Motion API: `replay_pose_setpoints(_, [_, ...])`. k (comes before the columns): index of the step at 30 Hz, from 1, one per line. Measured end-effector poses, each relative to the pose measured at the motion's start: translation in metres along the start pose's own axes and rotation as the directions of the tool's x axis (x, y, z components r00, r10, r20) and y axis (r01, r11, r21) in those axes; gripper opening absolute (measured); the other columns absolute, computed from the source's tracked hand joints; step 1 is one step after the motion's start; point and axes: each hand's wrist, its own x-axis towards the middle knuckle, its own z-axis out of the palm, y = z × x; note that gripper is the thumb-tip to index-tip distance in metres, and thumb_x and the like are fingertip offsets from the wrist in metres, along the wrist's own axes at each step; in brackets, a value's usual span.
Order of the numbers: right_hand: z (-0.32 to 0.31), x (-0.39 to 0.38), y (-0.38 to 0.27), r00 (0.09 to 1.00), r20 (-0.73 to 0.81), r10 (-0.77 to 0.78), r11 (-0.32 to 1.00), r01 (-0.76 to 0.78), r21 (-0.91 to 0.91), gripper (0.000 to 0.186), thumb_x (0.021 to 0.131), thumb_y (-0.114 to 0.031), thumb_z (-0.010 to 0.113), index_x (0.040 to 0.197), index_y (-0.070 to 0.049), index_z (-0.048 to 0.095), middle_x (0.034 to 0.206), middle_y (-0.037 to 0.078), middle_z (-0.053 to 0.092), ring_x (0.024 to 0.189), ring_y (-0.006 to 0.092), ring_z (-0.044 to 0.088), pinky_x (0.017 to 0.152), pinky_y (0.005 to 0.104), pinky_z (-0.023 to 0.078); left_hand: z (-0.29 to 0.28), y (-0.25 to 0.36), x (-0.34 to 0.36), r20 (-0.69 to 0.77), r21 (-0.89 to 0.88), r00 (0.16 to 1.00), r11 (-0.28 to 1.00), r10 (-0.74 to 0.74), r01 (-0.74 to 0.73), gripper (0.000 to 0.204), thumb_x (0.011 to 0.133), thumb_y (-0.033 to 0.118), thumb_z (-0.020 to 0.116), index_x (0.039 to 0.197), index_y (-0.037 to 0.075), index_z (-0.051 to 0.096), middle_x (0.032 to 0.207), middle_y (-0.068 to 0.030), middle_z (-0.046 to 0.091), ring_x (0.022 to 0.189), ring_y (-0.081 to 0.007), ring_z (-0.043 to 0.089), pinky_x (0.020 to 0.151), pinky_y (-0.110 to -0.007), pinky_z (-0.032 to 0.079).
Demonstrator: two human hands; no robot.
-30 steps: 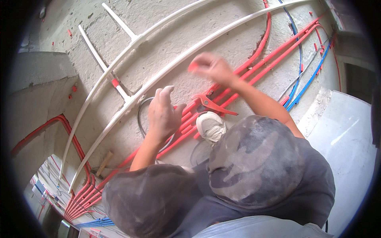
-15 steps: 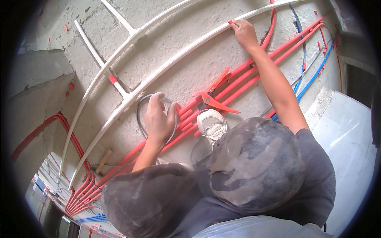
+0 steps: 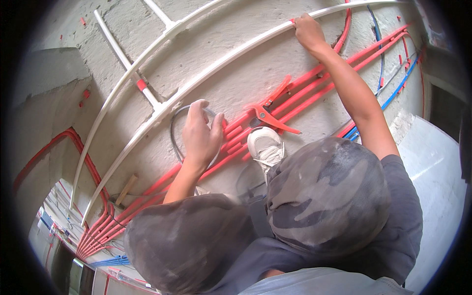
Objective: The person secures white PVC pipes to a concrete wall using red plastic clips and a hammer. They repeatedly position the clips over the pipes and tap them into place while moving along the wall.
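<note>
1. My right hand point(image 3: 309, 30) is far out in front, up on the white pipe point(image 3: 236, 59). Its fingers are bent over the pipe, next to a small red clip point(image 3: 293, 21). I think it pinches the clip, but the clip is too tiny for me to be sure.
2. My left hand point(image 3: 200, 135) is closer to me. It lies flat and loose on the floor point(image 3: 255, 83), on a grey wire loop point(image 3: 174, 132) and the ends of the red pipes point(image 3: 314, 93). It holds nothing tight.
3. To do this well, I should keep the left hand down as a prop, so I do not tip while I reach.
4. I should press the clip straight onto the pipe, not sideways, so the pipe stays in its curve.
5. The red cutter point(image 3: 268, 112) lies just past my white shoe point(image 3: 265, 146). I must not kick it or kneel on the red pipes.
</note>
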Motion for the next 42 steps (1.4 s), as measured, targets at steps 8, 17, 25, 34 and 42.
replay_pose_setpoints(8, [-0.020,-0.002,0.006,1.000,0.013,-0.023,1.000,0.023,-0.010,0.026,0.099,-0.028,0.060,0.104,-0.007,0.076,0.137,0.011,0.060,0.102,0.0372,0.068,0.090,0.0486,0.054,-0.015,-0.019,-0.001,0.264,-0.735,0.934,0.576,-0.242,0.357,0.038,0.089,0.000,0.060,0.126,0.002,0.048,0.108,-0.0102,0.055,0.089,-0.0203,0.059,0.085,-0.033,0.051])
replay_pose_setpoints(17, [-0.089,-0.097,-0.234,0.902,-0.134,-0.409,0.533,0.356,0.768,0.025,0.092,-0.009,0.071,0.116,-0.002,0.071,0.111,0.016,0.070,0.100,0.0287,0.069,0.089,0.0372,0.053,-0.032,-0.003,-0.005,0.076,-0.975,0.981,0.192,-0.176,0.110,0.022,0.095,-0.004,0.065,0.115,-0.002,0.055,0.121,-0.0192,0.065,0.117,-0.0303,0.067,0.103,-0.042,0.052])
replay_pose_setpoints(25, [-0.092,-0.131,-0.287,0.912,-0.088,-0.400,0.192,0.177,0.965,0.026,0.091,0.001,0.067,0.117,0.000,0.069,0.096,0.013,0.069,0.086,0.0230,0.070,0.076,0.0336,0.055,-0.036,-0.013,-0.009,0.060,-0.998,0.977,0.017,-0.206,0.065,0.007,0.095,0.003,0.070,0.102,0.004,0.069,0.109,-0.0076,0.069,0.099,-0.0175,0.065,0.092,-0.034,0.052])
replay_pose_setpoints(34, [-0.094,-0.130,-0.269,0.907,-0.183,-0.380,0.333,0.318,0.888,0.011,0.092,-0.008,0.070,0.102,-0.002,0.069,0.091,0.015,0.067,0.082,0.0352,0.066,0.071,0.0417,0.053,-0.038,0.004,-0.008,0.066,-0.978,0.984,0.183,-0.167,0.097,0.012,0.096,0.004,0.070,0.106,-0.001,0.067,0.103,-0.0084,0.070,0.093,-0.0163,0.065,0.087,-0.031,0.052])
replay_pose_setpoints(42, [-0.100,-0.117,-0.255,0.773,-0.297,-0.560,0.425,0.576,0.698,0.009,0.089,-0.009,0.069,0.094,-0.002,0.065,0.087,0.013,0.066,0.079,0.0347,0.066,0.069,0.0421,0.052,-0.039,0.022,-0.012,0.183,-0.926,0.962,0.293,-0.204,0.238,0.007,0.100,0.009,0.067,0.101,0.002,0.064,0.095,-0.0078,0.070,0.070,-0.0143,0.061,0.059,-0.026,0.047])
